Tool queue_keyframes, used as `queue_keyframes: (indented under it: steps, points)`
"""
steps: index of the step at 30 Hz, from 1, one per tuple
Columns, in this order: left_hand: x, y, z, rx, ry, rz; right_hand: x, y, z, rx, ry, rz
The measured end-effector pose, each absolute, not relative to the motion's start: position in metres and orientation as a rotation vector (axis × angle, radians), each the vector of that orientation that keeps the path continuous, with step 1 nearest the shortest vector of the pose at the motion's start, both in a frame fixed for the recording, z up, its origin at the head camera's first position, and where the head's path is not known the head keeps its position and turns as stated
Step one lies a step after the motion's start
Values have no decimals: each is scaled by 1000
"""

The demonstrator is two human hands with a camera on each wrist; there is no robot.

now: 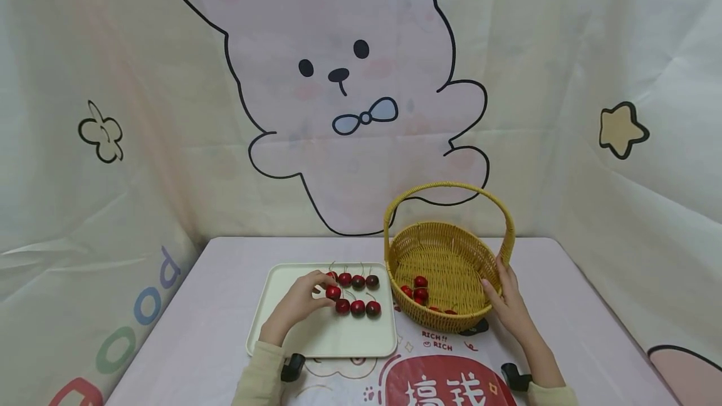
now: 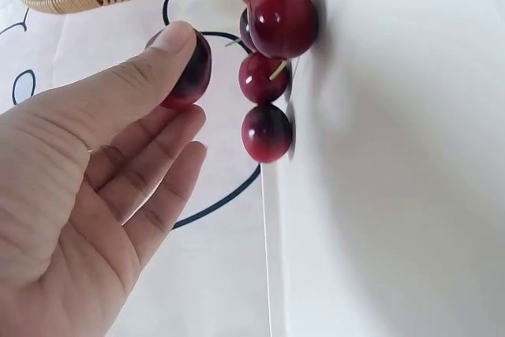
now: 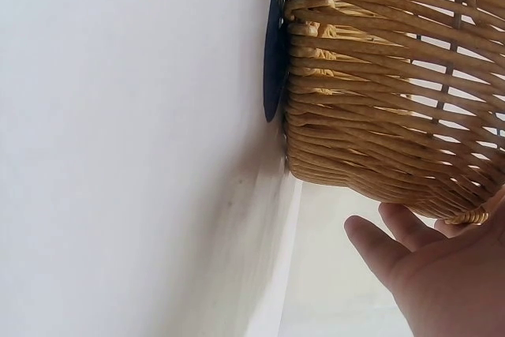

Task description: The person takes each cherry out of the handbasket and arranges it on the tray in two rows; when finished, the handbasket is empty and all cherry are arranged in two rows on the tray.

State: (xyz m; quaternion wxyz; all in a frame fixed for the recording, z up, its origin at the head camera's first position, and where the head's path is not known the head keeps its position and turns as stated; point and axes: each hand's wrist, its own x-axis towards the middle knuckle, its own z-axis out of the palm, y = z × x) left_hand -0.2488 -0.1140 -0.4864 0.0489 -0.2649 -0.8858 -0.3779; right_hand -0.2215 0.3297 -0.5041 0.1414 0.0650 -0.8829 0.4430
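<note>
A cream tray (image 1: 316,337) carries several dark red cherries (image 1: 358,295) in two rows. My left hand (image 1: 327,290) pinches one cherry (image 1: 333,292) at the left end of the near row. In the left wrist view the thumb presses that cherry (image 2: 189,88) against the fingers of my left hand (image 2: 185,96), beside the row of other cherries (image 2: 267,132). A woven yellow basket (image 1: 451,249) with a hoop handle holds several cherries (image 1: 420,293). My right hand (image 1: 499,281) rests on its right rim; my right hand (image 3: 410,234) lies with straight fingers beside the basket wall (image 3: 379,92).
The tray and basket stand on a table under a pale pink cloth (image 1: 564,306) with a red printed patch (image 1: 445,387) at the near edge. A rabbit-print curtain (image 1: 350,80) closes off the back and sides. Black wrist mounts (image 1: 292,367) show near both sleeves.
</note>
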Motion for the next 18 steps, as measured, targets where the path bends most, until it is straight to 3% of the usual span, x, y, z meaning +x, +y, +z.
queue_keyframes:
  steps: [18]
  points:
    - [-251,-132,-494,-852,-2807,-1149,-221,330,-505,193,-2539,1277]
